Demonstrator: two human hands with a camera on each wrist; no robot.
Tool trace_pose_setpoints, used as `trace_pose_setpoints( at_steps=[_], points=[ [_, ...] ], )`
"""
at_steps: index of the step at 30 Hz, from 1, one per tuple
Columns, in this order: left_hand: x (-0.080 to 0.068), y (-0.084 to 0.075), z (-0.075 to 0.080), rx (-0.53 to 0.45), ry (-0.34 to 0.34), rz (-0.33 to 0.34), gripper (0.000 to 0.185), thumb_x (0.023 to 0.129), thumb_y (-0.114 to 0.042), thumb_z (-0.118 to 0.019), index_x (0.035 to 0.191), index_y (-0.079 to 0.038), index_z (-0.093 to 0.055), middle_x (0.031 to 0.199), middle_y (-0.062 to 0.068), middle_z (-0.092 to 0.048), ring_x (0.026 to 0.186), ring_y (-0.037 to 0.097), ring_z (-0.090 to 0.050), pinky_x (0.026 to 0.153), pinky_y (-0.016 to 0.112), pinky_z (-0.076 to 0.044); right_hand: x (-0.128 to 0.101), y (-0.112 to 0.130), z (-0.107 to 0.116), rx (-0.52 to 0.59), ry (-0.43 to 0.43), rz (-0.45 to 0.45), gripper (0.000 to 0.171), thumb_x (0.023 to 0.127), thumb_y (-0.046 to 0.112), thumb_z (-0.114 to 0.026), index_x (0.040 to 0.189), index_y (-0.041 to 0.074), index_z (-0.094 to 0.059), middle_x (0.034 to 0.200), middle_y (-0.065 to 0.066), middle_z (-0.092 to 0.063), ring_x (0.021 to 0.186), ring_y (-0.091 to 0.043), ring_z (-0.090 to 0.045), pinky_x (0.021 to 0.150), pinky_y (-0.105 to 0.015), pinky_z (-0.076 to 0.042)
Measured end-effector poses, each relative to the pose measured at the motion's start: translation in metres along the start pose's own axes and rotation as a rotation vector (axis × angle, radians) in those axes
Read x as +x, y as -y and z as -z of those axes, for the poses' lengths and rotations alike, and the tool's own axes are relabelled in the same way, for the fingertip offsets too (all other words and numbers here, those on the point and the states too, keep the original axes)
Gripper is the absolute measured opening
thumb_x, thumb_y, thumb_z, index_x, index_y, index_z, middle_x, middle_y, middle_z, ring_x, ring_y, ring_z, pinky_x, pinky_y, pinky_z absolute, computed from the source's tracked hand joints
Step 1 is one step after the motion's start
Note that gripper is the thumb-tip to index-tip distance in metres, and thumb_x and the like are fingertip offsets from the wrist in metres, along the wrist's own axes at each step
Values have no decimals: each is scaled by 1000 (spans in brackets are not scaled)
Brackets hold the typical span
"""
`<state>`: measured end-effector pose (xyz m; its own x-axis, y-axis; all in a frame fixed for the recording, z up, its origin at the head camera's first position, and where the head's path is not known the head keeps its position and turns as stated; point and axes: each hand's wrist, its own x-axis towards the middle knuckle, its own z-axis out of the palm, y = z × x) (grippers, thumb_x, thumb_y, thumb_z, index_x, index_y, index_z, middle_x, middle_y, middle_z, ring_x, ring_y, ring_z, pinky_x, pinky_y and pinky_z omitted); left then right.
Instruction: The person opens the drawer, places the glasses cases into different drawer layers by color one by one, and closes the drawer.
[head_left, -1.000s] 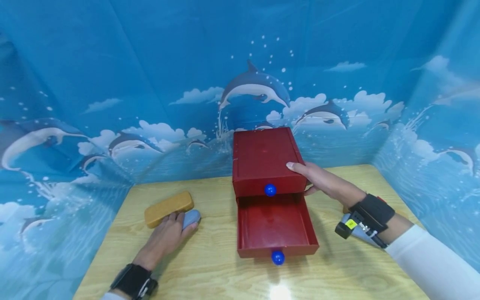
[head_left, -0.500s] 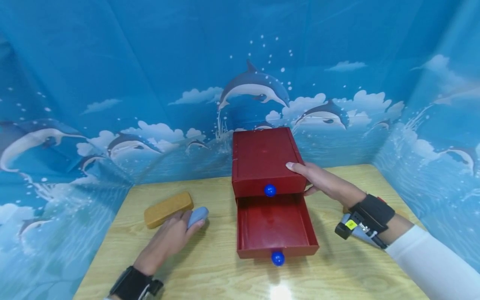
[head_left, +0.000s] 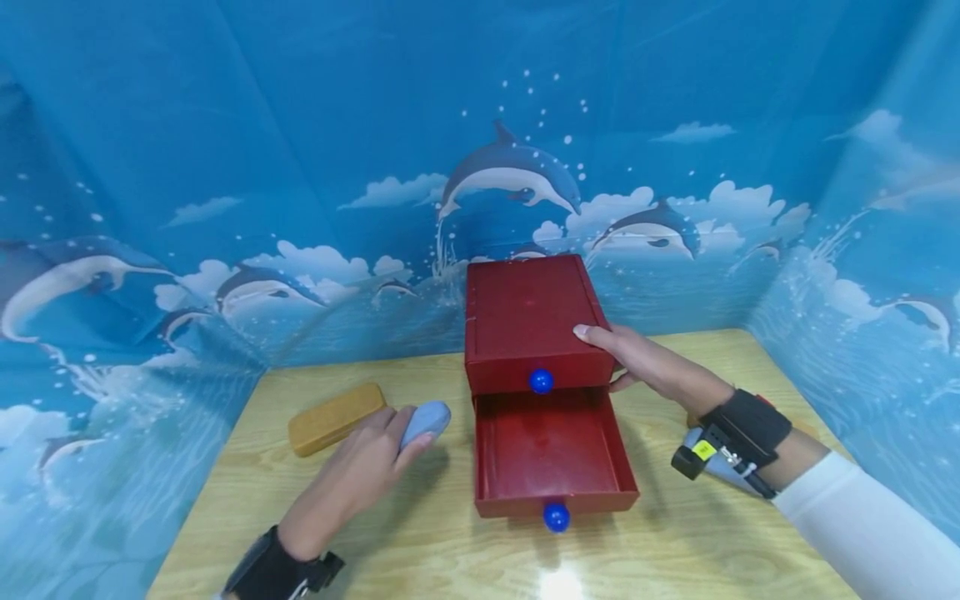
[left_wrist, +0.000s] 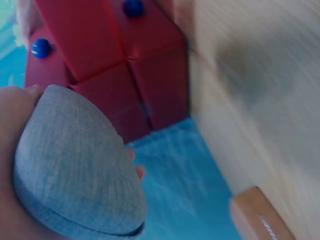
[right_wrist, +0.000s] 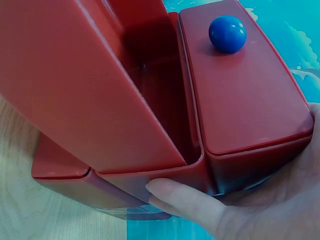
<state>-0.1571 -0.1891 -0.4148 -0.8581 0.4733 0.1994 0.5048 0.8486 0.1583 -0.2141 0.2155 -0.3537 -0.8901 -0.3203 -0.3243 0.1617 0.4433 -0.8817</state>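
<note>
My left hand grips a grey-blue fabric glasses case above the table, left of a red drawer cabinet. In the left wrist view, the rounded end of the glasses case fills the near side. The cabinet has blue ball knobs, and its middle drawer is pulled out; the drawers above and below are closed. My right hand rests on the cabinet's right side, thumb on top. The right wrist view shows straight fingers against the cabinet's side; some fingers are hidden.
A brown glasses case lies on the wooden table at the left. Beneath my right wrist lies a grey-blue item, partly hidden, with something brown behind it. A blue dolphin-print curtain encloses the back and sides.
My left hand has lifted the grey-blue glasses case from beside the brown one and carried it right, towards the pulled-out drawer. My right hand and the cabinet stay where they were.
</note>
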Motion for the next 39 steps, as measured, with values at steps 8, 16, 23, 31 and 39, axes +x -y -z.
trace_pose_setpoints(
  at_steps=[8,16,23,31,39],
  points=[
    [7,-25,20,11,-57,-73,61,103,-53,-59,141,-5,-62,122,13,-70,106,24,-68,89,44,-59,1,0,1,5,-12,2,79,102,66,-43,159,12,-31,149,-20,-53,131,-38,-57,95,-50,-60],
    [20,-47,39,-2,-91,-166,61,98,-59,-62,137,-11,-65,116,6,-71,96,17,-68,82,38,-62,0,-1,1,-2,-21,7,79,103,67,-42,158,11,-33,149,-20,-54,130,-37,-58,94,-49,-60],
    [33,-68,45,-35,-56,-239,61,98,-61,-59,135,-12,-65,117,4,-71,97,15,-66,82,34,-61,1,-1,1,0,-20,16,79,103,66,-43,158,10,-31,149,-21,-54,129,-37,-59,94,-50,-60],
    [50,-90,51,-75,35,-285,65,99,-58,-59,147,-14,-53,123,1,-64,99,11,-58,81,29,-57,0,-4,0,-5,-23,16,81,103,66,-42,160,11,-29,150,-21,-53,130,-38,-58,93,-50,-60],
    [68,-111,60,-145,-4,-385,70,101,-57,-58,154,-14,-45,130,0,-60,108,11,-57,85,26,-58,1,-2,-2,-31,-40,-6,83,101,69,-43,160,13,-29,150,-21,-53,129,-38,-61,94,-52,-60]
  ],
)
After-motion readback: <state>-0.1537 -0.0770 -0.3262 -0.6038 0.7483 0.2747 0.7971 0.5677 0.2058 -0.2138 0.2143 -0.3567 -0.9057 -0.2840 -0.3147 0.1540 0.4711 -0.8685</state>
